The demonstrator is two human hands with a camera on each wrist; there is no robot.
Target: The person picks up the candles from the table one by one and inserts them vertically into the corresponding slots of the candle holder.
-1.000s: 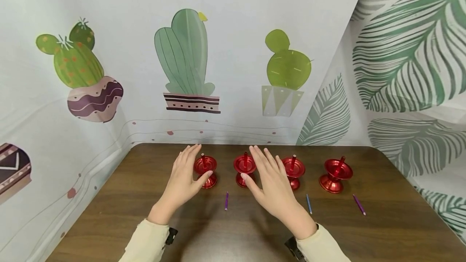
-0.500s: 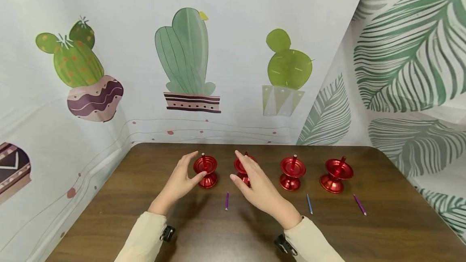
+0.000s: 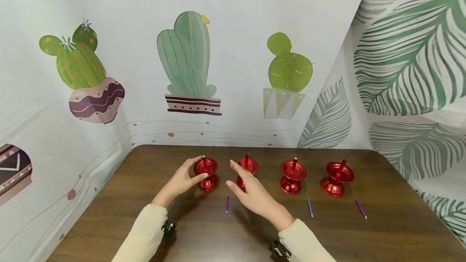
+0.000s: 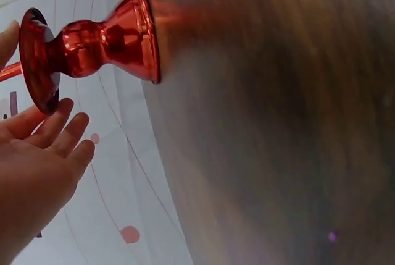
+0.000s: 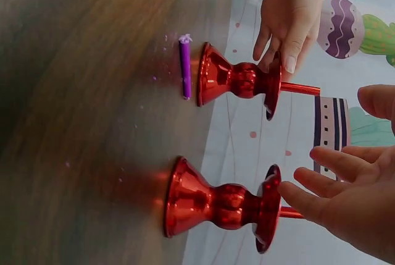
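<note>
At the left of a row of red metallic candle holders stands the leftmost candle holder [image 3: 208, 183], upright on the table. My left hand [image 3: 181, 179] holds its dish from the left side, thumb in front and fingers behind; the left wrist view shows the dish [image 4: 38, 61] between them. My right hand [image 3: 256, 197] has its fingers extended just in front of the second candle holder [image 3: 251, 167], and appears apart from it. In the right wrist view its fingers [image 5: 333, 166] partly cover that holder's upright red stem. A small purple candle [image 3: 227, 203] lies between the hands.
Two more red candle holders, the third [image 3: 292, 173] and the rightmost [image 3: 335, 177], stand to the right. Before them lie a blue candle [image 3: 310, 207] and another purple candle [image 3: 360, 208]. Behind the brown table [image 3: 218, 241] hangs a cactus-printed cloth [image 3: 233, 51].
Both hands have come lower and my right hand has moved left, uncovering the third holder. My left hand has closed in around the leftmost candle holder's dish. The holders have stayed in place.
</note>
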